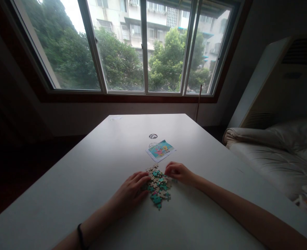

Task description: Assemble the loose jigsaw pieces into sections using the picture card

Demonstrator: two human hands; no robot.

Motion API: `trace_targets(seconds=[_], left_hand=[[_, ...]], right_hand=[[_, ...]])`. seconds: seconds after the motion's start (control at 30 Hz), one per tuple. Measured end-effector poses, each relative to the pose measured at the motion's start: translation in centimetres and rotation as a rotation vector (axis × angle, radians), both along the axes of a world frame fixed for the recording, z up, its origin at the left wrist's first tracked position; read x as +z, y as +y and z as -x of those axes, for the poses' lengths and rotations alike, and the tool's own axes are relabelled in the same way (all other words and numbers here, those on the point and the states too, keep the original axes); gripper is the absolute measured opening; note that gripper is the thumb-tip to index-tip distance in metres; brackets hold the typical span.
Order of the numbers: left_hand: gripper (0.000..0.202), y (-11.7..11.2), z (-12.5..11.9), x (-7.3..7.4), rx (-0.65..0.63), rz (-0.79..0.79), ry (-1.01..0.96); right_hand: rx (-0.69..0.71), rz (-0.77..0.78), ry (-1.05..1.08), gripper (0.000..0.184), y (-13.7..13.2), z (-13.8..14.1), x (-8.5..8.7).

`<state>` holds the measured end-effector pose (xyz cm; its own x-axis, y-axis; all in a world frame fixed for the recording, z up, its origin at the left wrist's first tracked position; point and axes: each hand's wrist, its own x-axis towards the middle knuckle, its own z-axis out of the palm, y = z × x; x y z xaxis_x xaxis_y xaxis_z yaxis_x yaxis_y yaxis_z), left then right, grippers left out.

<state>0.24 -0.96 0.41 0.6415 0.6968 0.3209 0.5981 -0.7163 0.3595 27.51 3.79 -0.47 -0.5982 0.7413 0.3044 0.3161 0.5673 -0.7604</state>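
A small heap of jigsaw puzzle pieces [157,187] lies on the white table, some teal side up, others showing plain tan backs. My left hand [135,189] rests against the heap's left edge, fingers stretched out and thumb apart. At the upper right edge of the heap is my right hand [179,173], its fingers bent and drawn together. Whatever its fingertips may hold is hidden. Just beyond the pieces lies a colourful picture sheet [161,150] with cartoon figures on a blue-green ground.
The white table [104,146] narrows toward a wide window [143,52]. A round cable hole [153,136] sits beyond the sheet, with a clear round item [152,145] partly under it. A light-coloured padded seat [260,163] stands to the right, and a thin stick [199,102] leans near the window.
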Motion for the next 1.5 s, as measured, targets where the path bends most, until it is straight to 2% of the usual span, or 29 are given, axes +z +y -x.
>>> trace_targets(seconds=[0.07,0.13,0.2,0.37,0.5,0.57,0.63,0.7,0.77,0.87,0.97,1.1,1.2,1.33,1.5], left_hand=[[0.034,0.0,0.0,-0.1,0.000,0.000,0.003],[0.033,0.0,0.0,-0.1,0.004,0.003,0.010],[0.034,0.0,-0.1,-0.1,0.008,0.004,0.016],[0.033,-0.1,-0.2,0.2,0.014,0.001,0.034],[0.033,-0.1,-0.2,0.3,0.007,0.006,0.019],[0.037,-0.1,-0.1,0.1,0.010,0.014,-0.009],[0.045,0.1,0.1,-0.3,0.027,0.033,-0.052],[0.050,0.4,0.4,-0.6,0.046,0.086,-0.109],[0.049,0.7,0.6,-0.6,0.080,0.188,-0.189],[0.042,1.0,0.9,-0.2,0.211,0.309,-0.366],[0.040,1.2,1.1,0.2,0.337,0.276,-0.510],[0.038,1.3,1.1,0.2,0.382,0.246,-0.568],[0.038,1.3,1.0,0.1,0.390,0.228,-0.582],[0.039,1.3,1.0,0.1,0.406,0.233,-0.594],[0.038,1.6,1.3,-0.1,0.438,0.275,-0.606]], right_hand=[[0.015,-0.083,-0.033,0.037,-0.5,0.0,0.4],[0.099,-0.221,-0.101,0.052,-1.0,0.1,0.9],[0.149,-0.303,-0.176,0.056,-1.3,0.4,1.1],[0.029,-0.301,-0.147,0.019,-1.0,0.8,0.3],[-0.058,-0.322,-0.111,0.019,-1.0,0.7,0.4],[-0.018,-0.344,-0.105,0.028,-1.3,0.6,0.8],[0.072,-0.398,-0.136,0.049,-1.7,0.7,1.3],[0.182,-0.464,-0.211,0.058,-2.0,0.9,1.5],[0.258,-0.513,-0.289,0.051,-2.3,1.1,1.6],[0.298,-0.568,-0.346,0.043,-2.8,1.3,1.8],[0.326,-0.627,-0.367,0.035,-3.6,1.6,2.1],[0.358,-0.632,-0.353,0.028,-4.4,2.3,2.0],[0.322,-0.623,-0.309,0.025,-4.1,2.5,1.4],[0.188,-0.578,-0.244,0.025,-3.1,2.3,0.7],[0.084,-0.543,-0.168,0.024,-2.8,1.9,0.7]])
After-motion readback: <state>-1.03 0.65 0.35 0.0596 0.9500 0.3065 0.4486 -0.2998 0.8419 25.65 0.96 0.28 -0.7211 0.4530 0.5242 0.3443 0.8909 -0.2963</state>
